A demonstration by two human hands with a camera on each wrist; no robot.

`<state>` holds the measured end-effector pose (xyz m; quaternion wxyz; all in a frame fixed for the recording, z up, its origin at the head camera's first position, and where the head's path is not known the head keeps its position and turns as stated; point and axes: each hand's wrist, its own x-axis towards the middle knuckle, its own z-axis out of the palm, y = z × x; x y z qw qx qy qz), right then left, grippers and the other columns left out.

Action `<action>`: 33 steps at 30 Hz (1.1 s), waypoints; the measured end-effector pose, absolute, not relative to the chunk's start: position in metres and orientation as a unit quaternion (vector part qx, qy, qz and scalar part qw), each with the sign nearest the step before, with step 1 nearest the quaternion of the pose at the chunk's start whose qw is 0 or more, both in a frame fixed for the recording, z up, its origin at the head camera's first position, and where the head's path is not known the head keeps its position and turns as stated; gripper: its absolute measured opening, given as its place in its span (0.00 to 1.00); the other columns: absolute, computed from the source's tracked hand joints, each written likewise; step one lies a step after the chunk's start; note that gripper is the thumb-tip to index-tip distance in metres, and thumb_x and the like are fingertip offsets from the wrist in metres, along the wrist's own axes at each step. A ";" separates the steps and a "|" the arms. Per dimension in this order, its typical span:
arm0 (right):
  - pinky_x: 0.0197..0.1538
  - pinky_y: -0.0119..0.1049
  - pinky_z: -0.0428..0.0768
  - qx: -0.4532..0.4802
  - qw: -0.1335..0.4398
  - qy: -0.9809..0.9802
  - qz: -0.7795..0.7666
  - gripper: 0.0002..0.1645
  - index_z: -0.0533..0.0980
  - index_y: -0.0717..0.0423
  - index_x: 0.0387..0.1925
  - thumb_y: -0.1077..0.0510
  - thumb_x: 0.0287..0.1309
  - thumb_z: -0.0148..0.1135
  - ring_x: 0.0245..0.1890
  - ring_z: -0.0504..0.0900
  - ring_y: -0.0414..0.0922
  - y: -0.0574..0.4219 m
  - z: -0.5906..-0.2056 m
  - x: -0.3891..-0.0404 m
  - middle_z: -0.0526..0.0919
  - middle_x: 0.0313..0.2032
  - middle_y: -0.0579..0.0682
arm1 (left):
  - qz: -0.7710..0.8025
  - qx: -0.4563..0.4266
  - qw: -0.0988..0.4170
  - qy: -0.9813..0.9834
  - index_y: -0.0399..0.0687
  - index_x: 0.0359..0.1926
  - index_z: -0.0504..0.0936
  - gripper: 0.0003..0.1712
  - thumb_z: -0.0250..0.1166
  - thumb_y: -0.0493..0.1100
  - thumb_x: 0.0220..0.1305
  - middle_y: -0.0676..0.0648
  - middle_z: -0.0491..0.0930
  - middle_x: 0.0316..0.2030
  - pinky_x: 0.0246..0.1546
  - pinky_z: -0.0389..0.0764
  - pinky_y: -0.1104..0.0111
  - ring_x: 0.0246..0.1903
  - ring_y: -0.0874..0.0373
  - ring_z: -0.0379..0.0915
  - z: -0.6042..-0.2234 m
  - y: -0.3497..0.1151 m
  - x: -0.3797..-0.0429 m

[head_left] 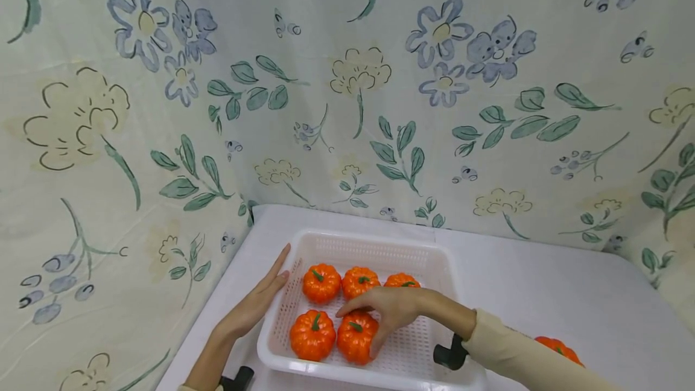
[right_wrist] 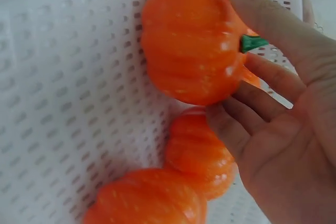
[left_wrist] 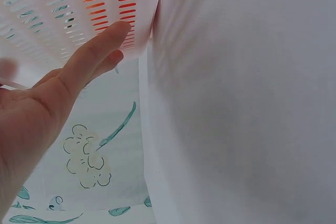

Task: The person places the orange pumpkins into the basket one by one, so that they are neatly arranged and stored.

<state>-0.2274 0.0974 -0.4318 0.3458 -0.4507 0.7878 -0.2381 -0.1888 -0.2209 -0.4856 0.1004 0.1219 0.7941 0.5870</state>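
Observation:
My right hand (head_left: 399,308) reaches into a white plastic basket (head_left: 312,368) and grips a small orange toy pumpkin (head_left: 354,341) with a green stem. In the right wrist view its thumb lies across one side of the pumpkin (right_wrist: 189,40), with the fingers around the other side. Another pumpkin (head_left: 312,336) sits to its left, and several more, such as the far left pumpkin (head_left: 321,283), form a row behind. Against the basket's left outer wall, my left hand (head_left: 255,305) rests with straight fingers; the left wrist view shows a fingertip at the slotted wall (left_wrist: 113,3).
The basket stands on a white-covered table (head_left: 521,282). On the table to the right, another orange pumpkin (head_left: 559,349) is partly hidden by my right sleeve (head_left: 521,349). A floral curtain (head_left: 358,137) hangs behind and along the left side.

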 end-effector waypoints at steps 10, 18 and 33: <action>0.75 0.46 0.72 -0.454 0.317 0.779 -0.294 0.43 0.71 0.40 0.73 0.48 0.58 0.77 0.73 0.72 0.42 0.123 -0.405 -0.224 0.75 0.72 0.44 | 0.587 0.119 0.106 0.794 0.71 0.83 0.36 0.36 0.39 0.58 0.84 0.52 0.36 0.85 0.77 0.42 0.44 0.84 0.43 0.32 -0.483 -0.220 -0.188; 0.72 0.63 0.70 -0.430 0.294 0.773 -0.361 0.43 0.66 0.46 0.76 0.48 0.63 0.72 0.75 0.71 0.49 0.163 -0.380 -0.224 0.70 0.75 0.50 | 0.587 0.121 0.105 0.794 0.71 0.83 0.36 0.36 0.39 0.58 0.84 0.52 0.34 0.85 0.77 0.39 0.42 0.83 0.42 0.30 -0.482 -0.222 -0.186; 0.61 0.25 0.79 -0.323 0.100 0.863 -0.376 0.44 0.61 0.42 0.79 0.63 0.66 0.66 0.69 0.71 0.25 0.322 -0.364 -0.177 0.73 0.74 0.47 | 0.588 0.132 0.112 0.790 0.73 0.83 0.36 0.35 0.38 0.58 0.84 0.52 0.33 0.85 0.77 0.41 0.43 0.83 0.40 0.30 -0.485 -0.221 -0.187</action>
